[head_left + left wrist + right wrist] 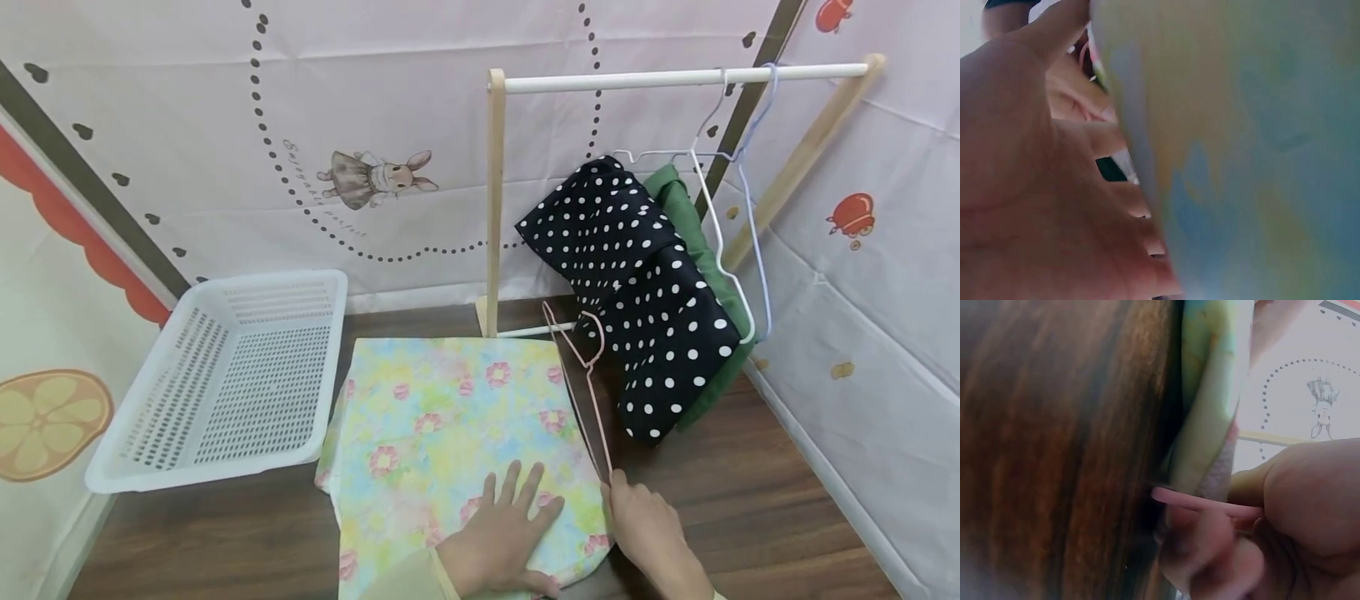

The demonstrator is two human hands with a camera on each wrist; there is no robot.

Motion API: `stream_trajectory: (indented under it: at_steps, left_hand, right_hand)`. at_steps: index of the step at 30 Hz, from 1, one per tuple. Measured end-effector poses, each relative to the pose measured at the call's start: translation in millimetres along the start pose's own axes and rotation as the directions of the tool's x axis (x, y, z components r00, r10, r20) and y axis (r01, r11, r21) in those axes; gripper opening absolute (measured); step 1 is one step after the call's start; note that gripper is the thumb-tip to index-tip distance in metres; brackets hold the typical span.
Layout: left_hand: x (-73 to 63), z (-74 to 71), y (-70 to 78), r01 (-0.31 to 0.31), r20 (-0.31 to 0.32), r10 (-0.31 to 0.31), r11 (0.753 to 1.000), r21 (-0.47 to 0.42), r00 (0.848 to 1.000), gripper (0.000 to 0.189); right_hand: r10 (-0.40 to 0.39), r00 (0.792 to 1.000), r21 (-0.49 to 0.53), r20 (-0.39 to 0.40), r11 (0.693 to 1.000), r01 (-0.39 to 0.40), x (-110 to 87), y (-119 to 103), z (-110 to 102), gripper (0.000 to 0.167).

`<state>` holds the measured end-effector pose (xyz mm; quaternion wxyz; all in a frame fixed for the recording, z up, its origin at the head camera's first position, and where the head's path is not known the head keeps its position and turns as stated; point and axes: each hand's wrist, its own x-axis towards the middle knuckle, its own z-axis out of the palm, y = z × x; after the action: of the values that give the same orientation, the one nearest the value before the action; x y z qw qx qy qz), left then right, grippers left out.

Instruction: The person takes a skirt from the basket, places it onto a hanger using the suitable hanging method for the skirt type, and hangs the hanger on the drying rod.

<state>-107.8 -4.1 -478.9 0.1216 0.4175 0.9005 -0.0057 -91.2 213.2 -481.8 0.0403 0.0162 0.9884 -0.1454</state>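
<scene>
A folded cloth (442, 417), pastel yellow and blue with pink flowers, lies flat on the dark wooden surface. My left hand (502, 533) rests on it, palm down with the fingers spread; in the left wrist view the cloth (1241, 150) fills the right side beside the palm. At the cloth's right edge my right hand (648, 525) grips one end of a pink clothes hanger (597, 417). The right wrist view shows the pink hanger (1210, 505) between thumb and fingers, close to the cloth's folded edge. The hanger's hook points away from me, beside the cloth.
A white plastic basket (262, 392) stands at the left. Behind, at the right, is a rack with a white rail (615, 81) and wooden posts. A black polka-dot cloth (637, 292) and a green cloth (690, 221) hang there, with a white hanger and a lavender hanger (753, 225).
</scene>
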Motion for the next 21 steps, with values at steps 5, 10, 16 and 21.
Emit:
stream_trajectory:
  at_steps: [5, 10, 16, 21]
  left_hand:
    - [7.2, 10.2, 11.3, 0.006, 0.004, -0.007, 0.996, 0.086, 1.000, 0.094]
    - [6.0, 14.3, 13.9, -0.009, -0.014, 0.011, 0.989, 0.146, 1.000, 0.072]
    - [6.7, 15.4, 11.5, -0.024, -0.049, 0.029, 0.994, 0.104, 0.998, 0.057]
    - [7.9, 15.2, 7.0, -0.028, -0.083, 0.028, 1.000, 0.002, 0.996, 0.050]
  right_hand:
    - [0.001, 0.999, 0.006, 0.033, 1.000, -0.001, -5.0, 2.0, -1.6, 0.017]
    - [0.007, 0.999, -0.012, 0.051, 1.000, -0.006, -10.1, 2.7, -4.1, 0.016]
    - [0.036, 0.993, -0.036, 0.111, 0.999, -0.032, -19.6, 3.4, -7.8, 0.010]
    - [0.072, 0.972, -0.029, 0.225, 0.997, -0.068, -25.5, 1.4, -10.5, 0.008]
